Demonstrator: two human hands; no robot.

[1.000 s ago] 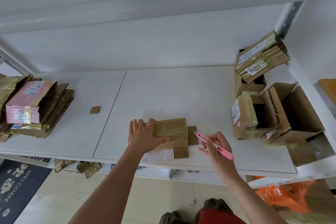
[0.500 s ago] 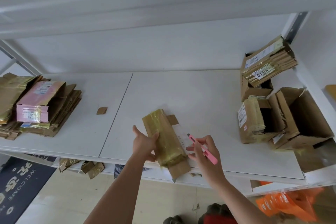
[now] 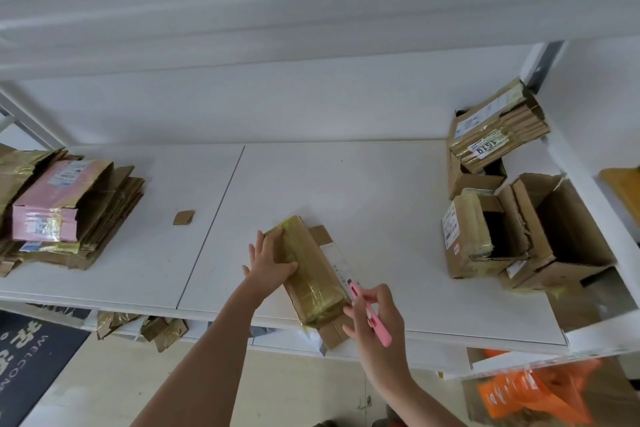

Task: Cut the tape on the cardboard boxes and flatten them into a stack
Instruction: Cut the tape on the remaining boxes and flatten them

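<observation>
While the left hand (image 3: 268, 262) presses flat-fingered on the taped box (image 3: 311, 274), it grips nothing. Beside that box's near end, the right hand (image 3: 375, 317) pinches a pink cutter (image 3: 370, 315).

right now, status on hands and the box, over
Left hand pressed flat on taped cardboard box, steadying it. Right hand grips pink box cutter, tip at box's right edge. Box lies diagonal at table front edge. Nothing blocking.

Bright, even, diffuse light; soft faint shadows; wide-angle bending at edges; motion blur near right corner; slight softness overall.
</observation>
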